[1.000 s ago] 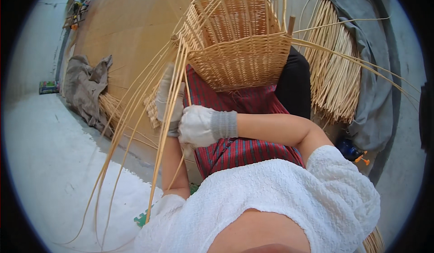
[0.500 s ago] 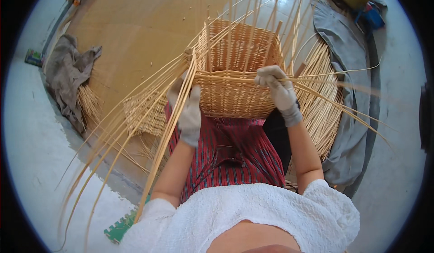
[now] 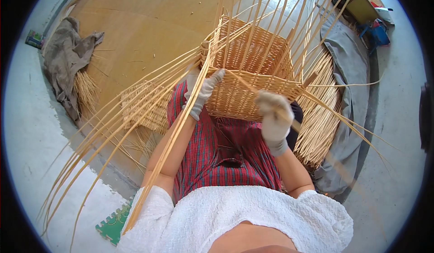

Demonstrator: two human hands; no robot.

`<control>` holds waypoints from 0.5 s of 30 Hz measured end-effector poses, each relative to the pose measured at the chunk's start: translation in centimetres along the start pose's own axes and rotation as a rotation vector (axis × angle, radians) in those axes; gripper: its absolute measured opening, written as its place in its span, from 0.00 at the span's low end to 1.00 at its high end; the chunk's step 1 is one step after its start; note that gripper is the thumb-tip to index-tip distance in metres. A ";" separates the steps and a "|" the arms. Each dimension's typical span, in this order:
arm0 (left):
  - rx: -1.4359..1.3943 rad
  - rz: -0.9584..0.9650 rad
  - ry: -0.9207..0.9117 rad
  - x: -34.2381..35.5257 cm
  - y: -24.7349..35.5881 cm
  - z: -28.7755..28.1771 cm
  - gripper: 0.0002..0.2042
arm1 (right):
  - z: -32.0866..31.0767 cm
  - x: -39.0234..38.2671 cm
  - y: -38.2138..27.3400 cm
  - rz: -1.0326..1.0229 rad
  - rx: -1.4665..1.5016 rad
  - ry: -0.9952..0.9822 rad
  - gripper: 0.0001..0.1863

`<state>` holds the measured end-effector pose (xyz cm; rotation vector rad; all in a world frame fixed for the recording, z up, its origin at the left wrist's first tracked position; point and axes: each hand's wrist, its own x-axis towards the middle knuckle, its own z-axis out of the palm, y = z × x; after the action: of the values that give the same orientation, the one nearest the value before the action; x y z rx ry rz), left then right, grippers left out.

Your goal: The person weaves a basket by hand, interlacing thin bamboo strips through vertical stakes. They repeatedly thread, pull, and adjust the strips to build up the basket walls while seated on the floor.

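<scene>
Basket: a half-woven wicker basket (image 3: pixel 246 79) rested on the person's lap, over a red checked cloth (image 3: pixel 226 151), with long loose canes (image 3: pixel 135 117) fanning out from its rim.
Left hand: the gloved left hand (image 3: pixel 202 94) lay against the basket's near left corner, fingers stretched out flat along the wall and the canes, pressing rather than clasping; forearm reached up from below the basket.
Right hand: the gloved right hand (image 3: pixel 274 117) hovered at the basket's near right side, blurred, fingers curled around a thin cane (image 3: pixel 244 83) that ran across the basket's front.
Floor: a tan mat (image 3: pixel 149 22) lay beyond the basket on pale concrete.
Surroundings: a grey rag (image 3: pixel 63 58) lay far left of the basket, and a bundle of canes (image 3: pixel 323 113) on grey cloth (image 3: pixel 352 72) lay right of it.
</scene>
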<state>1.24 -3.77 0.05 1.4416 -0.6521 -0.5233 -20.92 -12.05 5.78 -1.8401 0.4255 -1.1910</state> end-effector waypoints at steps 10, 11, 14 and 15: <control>-0.252 -0.152 0.209 0.2 1.0 1.6 0.25 | 10.2 21.1 2.0 0.125 -0.788 -0.210 0.30; -0.243 -0.104 0.228 0.0 1.1 1.7 0.24 | 10.2 20.9 1.5 0.201 -0.863 -0.241 0.36; -0.249 -0.079 0.216 -0.4 2.0 2.0 0.21 | 9.0 18.6 -1.4 0.294 -0.748 -0.153 0.42; -0.269 -0.161 0.171 -0.2 1.9 1.5 0.20 | 8.2 16.8 -0.9 0.236 -0.484 -0.012 0.36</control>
<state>-0.04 -4.64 1.94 1.2724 -0.3181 -0.5826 -5.91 -18.86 14.62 -2.1252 0.9630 -0.9687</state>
